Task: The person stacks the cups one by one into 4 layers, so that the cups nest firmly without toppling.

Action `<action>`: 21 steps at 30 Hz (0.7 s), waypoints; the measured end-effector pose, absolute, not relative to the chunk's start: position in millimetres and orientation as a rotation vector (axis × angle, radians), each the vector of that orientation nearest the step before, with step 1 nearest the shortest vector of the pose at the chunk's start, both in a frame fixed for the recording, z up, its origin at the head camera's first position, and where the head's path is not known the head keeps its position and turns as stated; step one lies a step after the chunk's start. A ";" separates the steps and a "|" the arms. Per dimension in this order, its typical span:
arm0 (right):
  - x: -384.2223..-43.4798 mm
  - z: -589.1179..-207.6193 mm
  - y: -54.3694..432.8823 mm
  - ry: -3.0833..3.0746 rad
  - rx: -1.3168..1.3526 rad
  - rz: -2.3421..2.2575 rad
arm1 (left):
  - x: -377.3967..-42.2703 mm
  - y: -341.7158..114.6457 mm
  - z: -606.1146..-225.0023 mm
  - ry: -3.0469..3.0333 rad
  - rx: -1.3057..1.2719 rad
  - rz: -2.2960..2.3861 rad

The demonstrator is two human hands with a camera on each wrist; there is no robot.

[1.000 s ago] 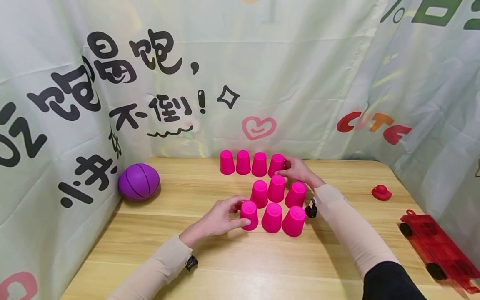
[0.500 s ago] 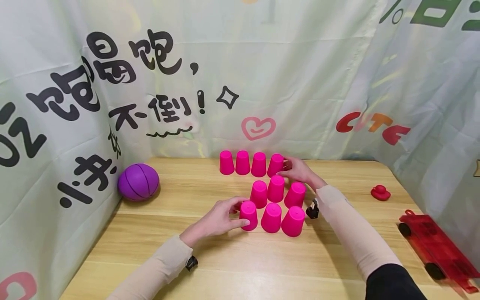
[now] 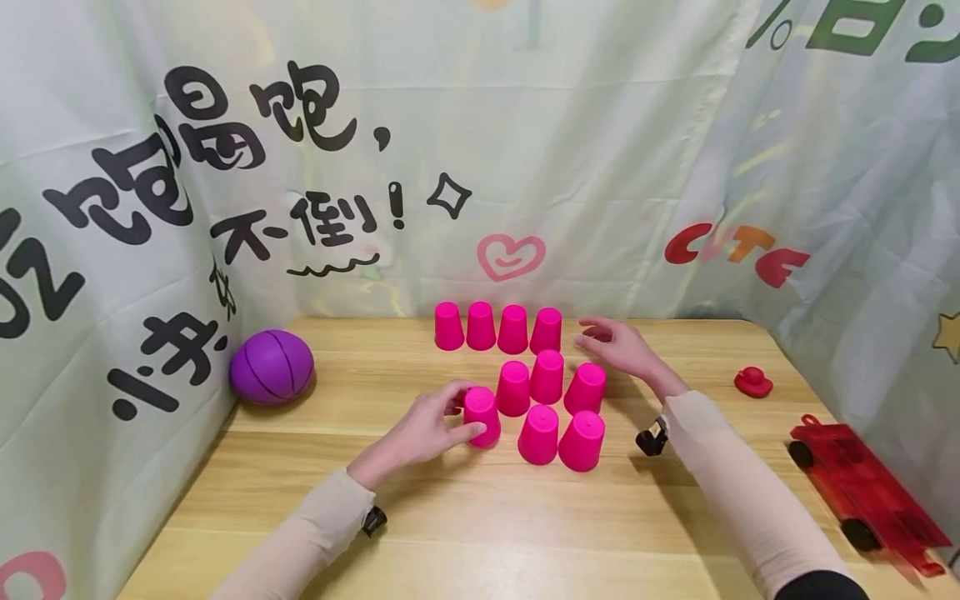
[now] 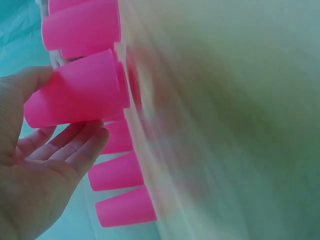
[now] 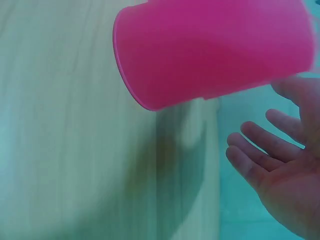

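Rising at the back, a pale, creased, printed fabric curtain (image 3: 600, 150) meets the straight rear edge of the smooth, wood-grained table (image 3: 450, 542). By the table's right edge you have a glossy, translucent red toy car (image 3: 862, 479); by the left, a purple ball (image 3: 272, 367) with dark grooves. Your right hand (image 3: 621, 346) is just beside the back row's right end, fingers loosely parted, holding nothing. Your left hand (image 3: 423, 427) holds one pink cup (image 3: 482, 418) between thumb and fingers at the front row's left end; you cannot tell whether its rim touches the wood. Nine other tapered, upside-down cups (image 3: 547, 377) stand close together, four behind, three mid-table, two in front. You have wider room sideways, toward the ball and the small red hat (image 3: 753, 382).
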State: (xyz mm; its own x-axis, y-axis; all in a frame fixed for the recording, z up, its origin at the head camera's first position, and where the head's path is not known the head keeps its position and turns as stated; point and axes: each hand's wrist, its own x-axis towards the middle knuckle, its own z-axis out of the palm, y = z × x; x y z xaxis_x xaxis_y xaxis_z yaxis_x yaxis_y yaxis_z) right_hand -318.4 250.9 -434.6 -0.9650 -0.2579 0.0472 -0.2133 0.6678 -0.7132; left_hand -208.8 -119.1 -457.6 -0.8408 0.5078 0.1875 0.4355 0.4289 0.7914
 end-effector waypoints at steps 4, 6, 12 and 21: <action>-303.8 -425.7 258.9 2.807 -0.367 -1.234 | -215.6 -123.3 -452.7 2.614 0.837 1.422; -297.6 -421.4 262.0 2.795 -0.374 -1.254 | -220.4 -125.4 -449.0 2.622 0.824 1.444; -278.8 -409.7 268.5 2.757 -0.429 -1.332 | -239.8 -130.9 -434.9 2.674 0.830 1.519; -251.0 -408.2 267.1 2.714 -0.491 -1.348 | -270.5 -129.3 -418.9 2.767 0.782 1.599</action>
